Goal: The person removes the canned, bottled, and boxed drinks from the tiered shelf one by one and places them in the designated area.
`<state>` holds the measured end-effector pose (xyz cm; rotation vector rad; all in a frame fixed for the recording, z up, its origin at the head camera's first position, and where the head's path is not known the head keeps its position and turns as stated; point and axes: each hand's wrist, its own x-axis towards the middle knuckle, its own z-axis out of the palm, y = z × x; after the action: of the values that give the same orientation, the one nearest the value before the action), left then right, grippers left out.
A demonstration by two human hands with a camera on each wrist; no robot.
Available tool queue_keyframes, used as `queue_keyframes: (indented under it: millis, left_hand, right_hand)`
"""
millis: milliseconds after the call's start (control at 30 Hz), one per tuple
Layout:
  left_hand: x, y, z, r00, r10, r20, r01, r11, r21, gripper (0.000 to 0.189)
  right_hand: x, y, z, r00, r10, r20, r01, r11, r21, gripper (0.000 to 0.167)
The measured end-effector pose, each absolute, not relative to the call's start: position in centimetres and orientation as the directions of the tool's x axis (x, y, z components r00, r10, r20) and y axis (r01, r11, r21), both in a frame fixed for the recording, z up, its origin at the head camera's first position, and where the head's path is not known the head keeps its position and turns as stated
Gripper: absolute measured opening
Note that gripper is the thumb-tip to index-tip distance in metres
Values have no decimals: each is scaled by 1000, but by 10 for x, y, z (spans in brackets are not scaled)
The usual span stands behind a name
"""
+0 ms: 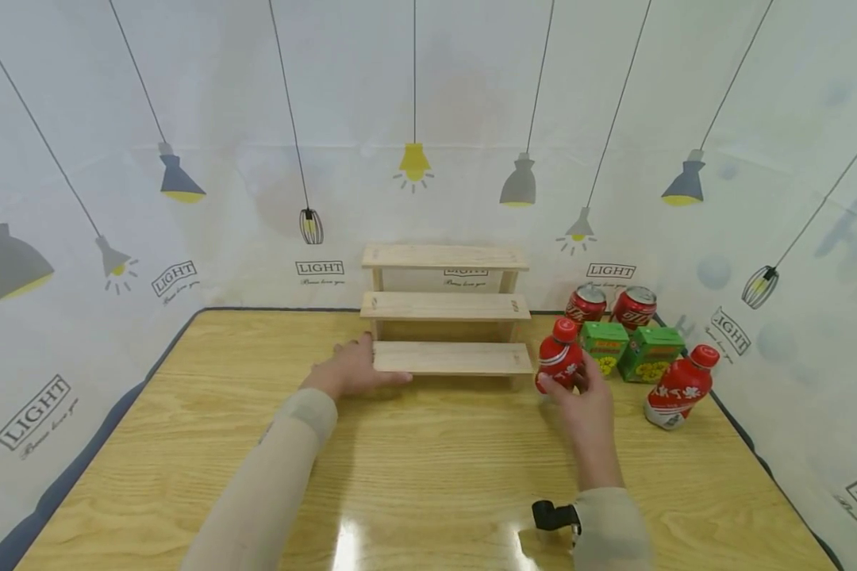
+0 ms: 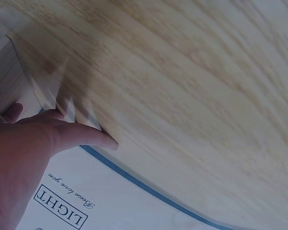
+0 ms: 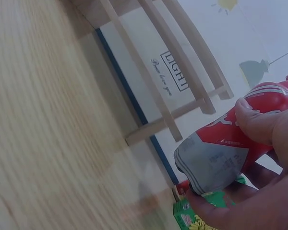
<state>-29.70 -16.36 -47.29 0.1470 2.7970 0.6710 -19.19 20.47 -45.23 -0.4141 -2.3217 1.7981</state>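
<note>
In the head view my right hand (image 1: 587, 403) grips a small red plastic drink bottle (image 1: 561, 355) beside the right end of the wooden shelf. Its thumb lies on the near side of the bottle, and in the right wrist view the pale lower label (image 3: 211, 163) shows below the fingers. At the three-tier wooden step shelf (image 1: 450, 358), my left hand (image 1: 357, 369) holds the left end of the lowest board. The left thumb runs along the board's front while the other fingers reach round the end. A second red bottle (image 1: 678, 390) stands at the right.
Two green juice boxes (image 1: 650, 354) with yellow flowers stand behind my right hand, and two red cans (image 1: 634, 308) behind them. A wall cloth printed with lamps surrounds the wooden table (image 1: 428, 468). A black bracket (image 1: 553, 515) sticks out from the right wrist.
</note>
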Motion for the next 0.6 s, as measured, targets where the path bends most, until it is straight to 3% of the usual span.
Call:
queue_keyframes:
  millis: [600]
  left_hand:
    - [-294, -163, -470, -958, 175, -228, 47, 877, 477, 135]
  right_hand:
    - [-185, 234, -468, -921, 383, -78, 191, 268, -944, 84]
